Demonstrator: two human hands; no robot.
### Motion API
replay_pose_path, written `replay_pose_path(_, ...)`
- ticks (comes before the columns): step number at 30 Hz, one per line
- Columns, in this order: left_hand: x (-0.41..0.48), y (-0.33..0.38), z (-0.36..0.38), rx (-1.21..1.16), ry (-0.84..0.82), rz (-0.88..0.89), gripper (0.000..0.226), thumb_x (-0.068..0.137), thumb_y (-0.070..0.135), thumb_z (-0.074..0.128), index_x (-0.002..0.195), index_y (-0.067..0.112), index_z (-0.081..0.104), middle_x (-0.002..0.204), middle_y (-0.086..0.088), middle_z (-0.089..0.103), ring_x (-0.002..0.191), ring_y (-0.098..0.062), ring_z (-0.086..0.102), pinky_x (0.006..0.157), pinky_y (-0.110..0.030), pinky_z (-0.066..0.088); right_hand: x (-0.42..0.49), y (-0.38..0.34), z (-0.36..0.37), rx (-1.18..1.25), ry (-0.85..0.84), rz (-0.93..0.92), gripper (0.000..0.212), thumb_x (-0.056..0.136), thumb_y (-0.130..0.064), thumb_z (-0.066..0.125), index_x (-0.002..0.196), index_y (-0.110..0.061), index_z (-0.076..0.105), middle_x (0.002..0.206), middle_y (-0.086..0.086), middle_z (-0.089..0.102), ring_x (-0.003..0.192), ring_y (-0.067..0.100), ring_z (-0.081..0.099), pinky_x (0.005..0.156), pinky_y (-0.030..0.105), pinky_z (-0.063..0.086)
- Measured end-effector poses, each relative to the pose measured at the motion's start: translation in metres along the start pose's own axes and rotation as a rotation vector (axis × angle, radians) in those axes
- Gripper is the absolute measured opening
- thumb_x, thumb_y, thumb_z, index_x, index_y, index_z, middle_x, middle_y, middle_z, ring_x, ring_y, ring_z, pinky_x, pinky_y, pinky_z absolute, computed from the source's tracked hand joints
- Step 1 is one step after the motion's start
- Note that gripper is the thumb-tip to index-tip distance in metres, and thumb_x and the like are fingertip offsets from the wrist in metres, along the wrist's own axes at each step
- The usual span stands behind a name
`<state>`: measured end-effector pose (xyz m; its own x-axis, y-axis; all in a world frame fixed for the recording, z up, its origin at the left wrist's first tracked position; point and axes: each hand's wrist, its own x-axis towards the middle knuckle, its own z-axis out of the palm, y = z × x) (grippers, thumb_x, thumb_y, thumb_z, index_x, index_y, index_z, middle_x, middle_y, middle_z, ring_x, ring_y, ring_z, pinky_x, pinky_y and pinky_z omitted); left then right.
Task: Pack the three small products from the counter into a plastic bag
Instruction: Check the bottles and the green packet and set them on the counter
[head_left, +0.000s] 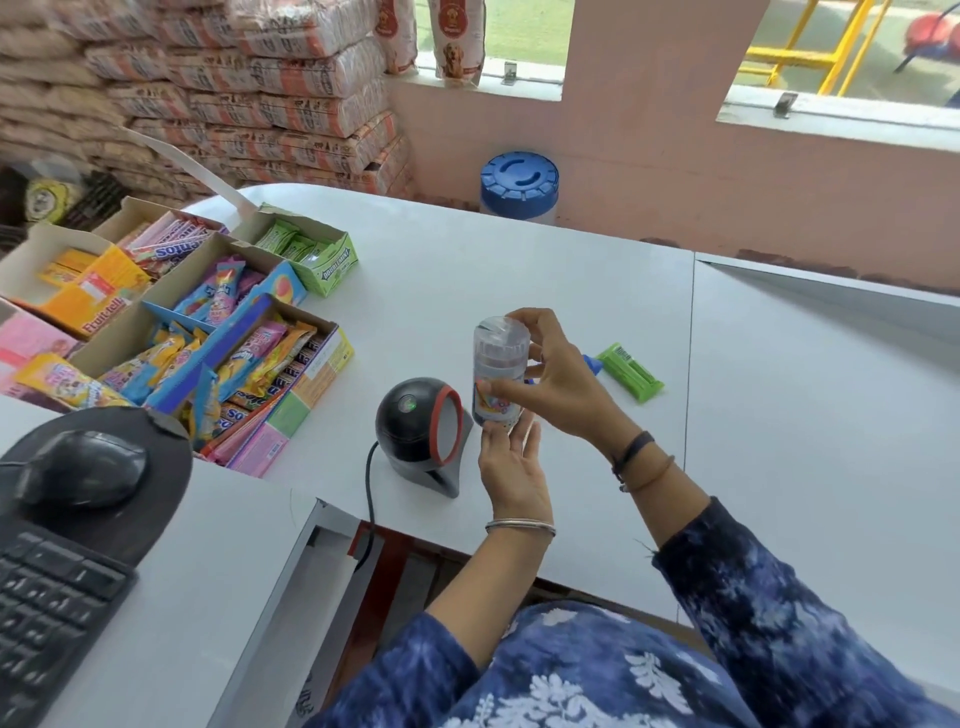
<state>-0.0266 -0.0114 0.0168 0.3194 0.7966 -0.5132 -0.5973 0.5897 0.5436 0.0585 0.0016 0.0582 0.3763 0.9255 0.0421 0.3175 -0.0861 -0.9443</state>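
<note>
A small clear plastic bottle (498, 371) with a colourful label is held upright above the white counter (519, 260), just right of the barcode scanner. My right hand (553, 374) grips its side and top. My left hand (511, 467) supports its bottom from below. A green pack of gum (628, 371) lies flat on the counter to the right of my hands. A small blue item (591, 362) peeks out between my right hand and the gum, mostly hidden. No plastic bag is in view.
A black round barcode scanner (421, 431) with a red ring stands on the counter, its cable running toward me. Open cartons of sweets and gum (208, 322) fill the left. A mouse (83, 473) and keyboard (47, 613) sit at lower left. A blue-lidded jar (519, 184) stands behind the counter.
</note>
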Motion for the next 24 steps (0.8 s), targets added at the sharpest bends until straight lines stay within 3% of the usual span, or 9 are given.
replay_pose_path(3,0.010,-0.006,0.003,0.493,0.012,0.049,0.026,0.090,0.021,0.048,0.114,0.012,0.047,0.121,-0.011,0.054,0.115,-0.023,0.052,0.102,-0.033,0.040,0.006,0.009,-0.025,0.039,0.208,-0.015,0.063,0.071,-0.005,0.077,0.119,-0.008,0.037,0.111,-0.003,0.051,0.096,0.012,0.058,0.075,0.016,0.053)
replay_pose_path(5,0.022,-0.011,0.003,0.903,-0.033,0.230,0.034,0.086,0.010,0.052,0.120,0.013,0.043,0.128,-0.009,0.048,0.120,-0.021,0.047,0.101,-0.029,0.039,0.016,0.020,-0.047,0.049,0.362,-0.021,0.064,0.070,-0.002,0.076,0.120,-0.006,0.036,0.108,-0.004,0.049,0.093,0.009,0.057,0.076,0.016,0.052)
replay_pose_path(8,0.048,-0.021,-0.002,1.396,-0.246,0.512,0.057,0.079,-0.002,0.051,0.131,0.008,0.033,0.138,-0.010,0.036,0.130,-0.022,0.034,0.111,-0.033,0.032,0.036,0.044,-0.073,0.005,0.476,0.009,0.064,0.069,0.000,0.075,0.118,-0.005,0.034,0.109,0.003,0.049,0.098,0.022,0.058,0.080,0.025,0.054)
replay_pose_path(11,0.072,-0.026,0.003,1.614,-0.286,0.478,0.066,0.076,-0.006,0.046,0.138,0.007,0.027,0.146,-0.011,0.031,0.136,-0.026,0.028,0.113,-0.034,0.028,0.059,0.069,-0.088,-0.079,0.477,0.073,0.064,0.069,-0.001,0.076,0.117,-0.003,0.034,0.108,0.008,0.050,0.102,0.032,0.057,0.081,0.034,0.051)
replay_pose_path(15,0.091,-0.027,0.008,1.663,-0.213,0.454,0.052,0.075,-0.002,0.052,0.126,0.004,0.045,0.122,-0.014,0.052,0.112,-0.031,0.048,0.095,-0.037,0.042,0.083,0.096,-0.094,-0.141,0.430,0.134,0.062,0.071,0.000,0.075,0.117,-0.001,0.033,0.107,0.009,0.049,0.102,0.035,0.056,0.073,0.022,0.042)
replay_pose_path(18,0.099,-0.027,0.006,1.622,-0.252,0.476,0.038,0.074,0.004,0.062,0.111,0.004,0.057,0.104,-0.014,0.059,0.097,-0.028,0.053,0.081,-0.025,0.043,0.090,0.109,-0.094,-0.142,0.379,0.156,0.065,0.072,-0.006,0.076,0.121,0.000,0.033,0.113,0.012,0.049,0.106,0.033,0.053,0.070,0.011,0.040)
replay_pose_path(21,0.092,-0.024,0.010,1.350,-0.154,0.269,0.017,0.078,0.019,0.067,0.092,0.009,0.063,0.082,-0.004,0.061,0.075,-0.019,0.056,0.062,-0.014,0.043,0.081,0.114,-0.089,-0.334,0.482,0.129,0.069,0.071,-0.028,0.078,0.122,-0.005,0.038,0.123,0.015,0.045,0.111,0.026,0.044,0.091,0.030,0.034)
replay_pose_path(24,0.081,-0.022,0.021,0.775,-0.047,-0.128,0.014,0.086,0.022,0.060,0.080,0.009,0.062,0.070,-0.008,0.063,0.064,-0.019,0.056,0.054,-0.018,0.050,0.053,0.109,-0.073,-0.358,0.723,0.057,0.049,0.079,-0.043,0.063,0.110,-0.008,0.045,0.108,0.010,0.050,0.091,0.020,0.044,0.081,0.029,0.034)
